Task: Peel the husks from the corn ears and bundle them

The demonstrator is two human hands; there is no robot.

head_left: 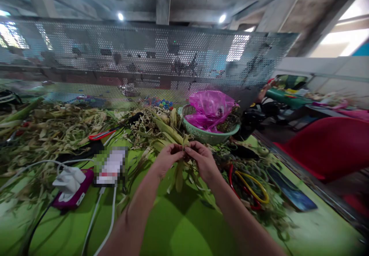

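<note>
My left hand and my right hand meet over the front of the table, fingertips pinched together. Between them is a bundle of pale green-yellow leaf strips that look like corn husk. Its longer leaves fan up and away to the left, while a shorter strip hangs below my fingers. Exactly what the fingertips press on at the middle is too small to make out. Just beyond my right hand stands a green plastic basket holding a crumpled pink plastic bag and dark dried bits.
Dried husk scraps heap along the left and back. A phone, a purple power strip with white plugs, and a red cutter lie left. Yellow-handled pliers or scissors lie right. A perforated metal screen rises behind; a red chair stands right.
</note>
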